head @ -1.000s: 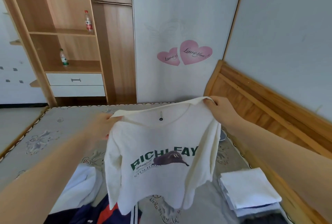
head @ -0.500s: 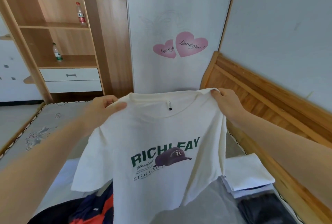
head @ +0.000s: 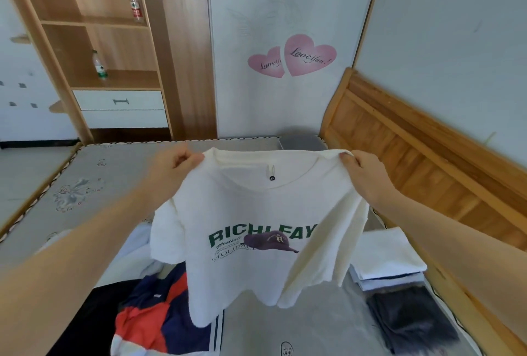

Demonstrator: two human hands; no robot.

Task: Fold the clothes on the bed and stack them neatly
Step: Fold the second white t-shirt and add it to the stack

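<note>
A cream T-shirt (head: 256,275) with green lettering and a purple cap print hangs in the air in front of me, print facing me. My left hand (head: 174,167) pinches its left shoulder and my right hand (head: 363,173) pinches its right shoulder, holding it spread above the bed (head: 94,184). Below it to the left lies a pile of unfolded clothes (head: 154,315), navy, red and white. At the right side of the bed a stack of folded white clothes (head: 390,261) sits beside a folded dark garment (head: 413,321).
The wooden headboard (head: 413,153) runs along the bed's right side. A wooden wardrobe (head: 114,50) with two bottles and white drawers stands beyond the bed's far edge. A grey object (head: 302,141) lies at the bed's far right corner.
The shirt has been raised and spread wider between my hands, its left sleeve now hanging free. The view has tilted down, showing more of the bed and the dark folded garment.
</note>
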